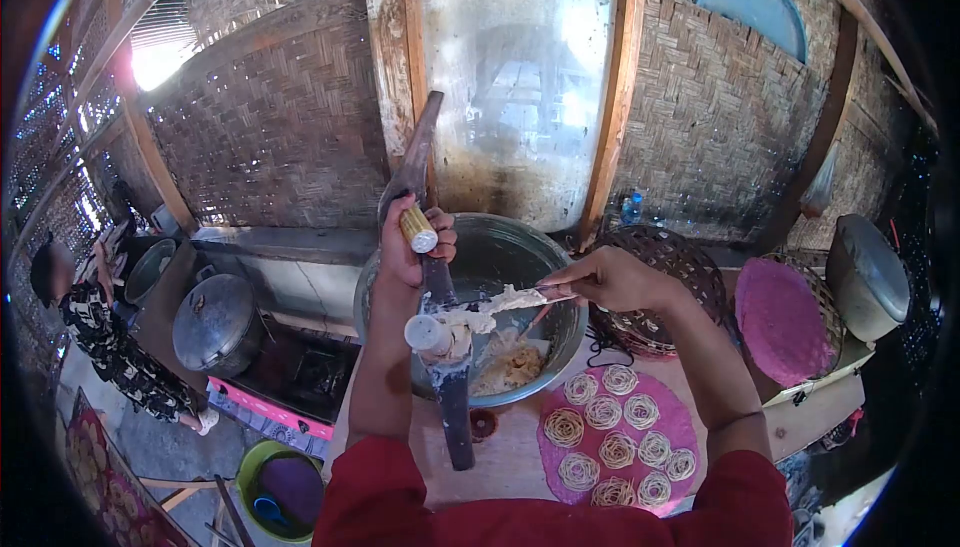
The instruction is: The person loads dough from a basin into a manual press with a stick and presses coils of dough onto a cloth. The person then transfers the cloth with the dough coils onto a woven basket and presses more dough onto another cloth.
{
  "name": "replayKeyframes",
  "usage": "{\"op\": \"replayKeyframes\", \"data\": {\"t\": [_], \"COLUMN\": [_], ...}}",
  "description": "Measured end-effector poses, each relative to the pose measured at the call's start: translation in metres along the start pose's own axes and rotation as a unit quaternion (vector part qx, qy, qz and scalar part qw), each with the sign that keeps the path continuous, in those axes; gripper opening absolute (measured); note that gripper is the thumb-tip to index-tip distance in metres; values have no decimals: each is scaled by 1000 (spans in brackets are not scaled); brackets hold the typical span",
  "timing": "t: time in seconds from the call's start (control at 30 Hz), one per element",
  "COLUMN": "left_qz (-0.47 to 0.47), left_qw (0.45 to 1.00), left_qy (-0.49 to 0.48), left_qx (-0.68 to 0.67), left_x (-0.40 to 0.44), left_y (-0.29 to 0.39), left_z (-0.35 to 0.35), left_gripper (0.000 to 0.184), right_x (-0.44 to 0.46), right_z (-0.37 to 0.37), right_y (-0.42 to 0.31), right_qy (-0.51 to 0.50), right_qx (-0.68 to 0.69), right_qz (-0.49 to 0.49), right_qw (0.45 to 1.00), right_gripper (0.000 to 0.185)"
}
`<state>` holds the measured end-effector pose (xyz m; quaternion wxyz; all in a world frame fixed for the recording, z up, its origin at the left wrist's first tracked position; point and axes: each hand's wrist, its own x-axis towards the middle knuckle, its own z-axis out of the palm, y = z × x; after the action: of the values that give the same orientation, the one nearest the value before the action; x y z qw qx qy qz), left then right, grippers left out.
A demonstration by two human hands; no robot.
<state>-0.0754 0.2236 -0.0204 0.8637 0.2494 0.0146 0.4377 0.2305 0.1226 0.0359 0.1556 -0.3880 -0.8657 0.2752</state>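
Observation:
My left hand (pixel 408 237) is wrapped round a yellow cylinder with a whitish end (pixel 420 232), against the upper part of a long dark wooden press (pixel 455 417). Lower on the press is a pale round cup (pixel 428 334), with dough smeared beside it. Closed round the end of a thin, dough-covered spatula (pixel 515 300), my right hand (pixel 610 280) holds it level, its far end at the dough by the cup. Below lies a large metal basin (pixel 570 347) with a lump of dough (pixel 508 367) inside.
Noodle nests (pixel 602 412) lie on a pink round mat (pixel 560 447) at right. Behind are woven baskets (pixel 660 247). A lidded pot (pixel 215 322) stands left by a stove (pixel 320 372); a green tub (pixel 250 467) is below. Another person (pixel 100 337) stands far left.

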Motion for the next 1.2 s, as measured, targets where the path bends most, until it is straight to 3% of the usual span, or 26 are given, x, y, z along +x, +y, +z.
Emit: {"op": "replayKeyframes", "data": {"t": [0.13,0.2,0.27,0.33,0.37,0.43,0.47,0.53,0.6,0.67,0.7,0.73,0.77,0.8,0.83,0.9,0.93,0.97,1.0,1.03,1.07,1.1,1.13,1.17,1.2], "left_qz": [52,167,205,443,443,496,494,437,429,338,307,307,267,225,220,189,186,228,269,294,293,337,344,258,253], "left_qw": [997,979,972,845,845,825,826,877,874,930,947,947,961,973,974,982,982,971,949,922,923,778,548,511,517], "left_qy": [16,117,113,284,284,252,252,172,200,135,99,97,63,30,28,2,-2,58,120,155,153,206,232,224,217], "left_qx": [-52,-6,3,92,91,102,104,100,107,48,4,5,-21,-46,-47,-20,-22,45,112,200,197,488,726,789,789], "left_x": [0,-6,-12,-25,-31,-43,-45,-48,-45,-45,-42,-39,-36,-33,-28,-19,-16,-14,-16,-22,-27,-32,-37,-50,-53], "left_y": [21,32,43,42,44,52,56,61,46,37,30,21,11,-2,-17,-46,-57,-66,-74,-77,-83,-91,-101,-118,-135], "left_z": [-10,-12,-18,8,14,19,17,14,30,26,26,27,27,27,28,31,32,32,30,9,1,-5,-9,13,23], "left_gripper": [38,38,39,40,40,40,40,40,40,40,38,38,38,37,37,30,30,25,21,24,24,27,30,32,32], "right_x": [-13,-21,-30,-37,-36,-32,-23,0,12,21,25,29,29,23,17,-8,-20,-31,-45,-64,-83,-101,-115,-125,-134], "right_z": [-1,0,-1,0,3,17,32,69,89,99,102,107,121,132,142,147,150,153,153,148,141,127,110,102,94], "right_y": [9,13,15,28,31,37,40,49,60,62,55,47,31,5,-21,-50,-52,-50,-43,-32,-21,-18,-22,-26,-30], "right_qy": [24,-16,-5,71,71,60,61,-65,-46,-24,39,99,35,-13,-37,-35,-123,-208,-205,-132,-58,47,152,259,358], "right_qx": [-12,-60,-29,54,53,-247,-245,-376,-398,-426,-247,-58,230,447,639,757,841,897,897,894,885,834,764,656,526], "right_qz": [-24,-3,15,55,56,112,114,168,116,59,-21,-100,-56,-11,50,105,45,-18,-18,6,29,42,56,89,122], "right_qw": [999,998,999,994,995,961,961,909,909,903,968,988,971,894,767,644,525,390,392,428,461,549,624,703,761], "right_gripper": [35,34,33,36,36,28,28,26,27,30,37,44,53,61,70,77,78,79,79,78,78,76,73,73,72]}}
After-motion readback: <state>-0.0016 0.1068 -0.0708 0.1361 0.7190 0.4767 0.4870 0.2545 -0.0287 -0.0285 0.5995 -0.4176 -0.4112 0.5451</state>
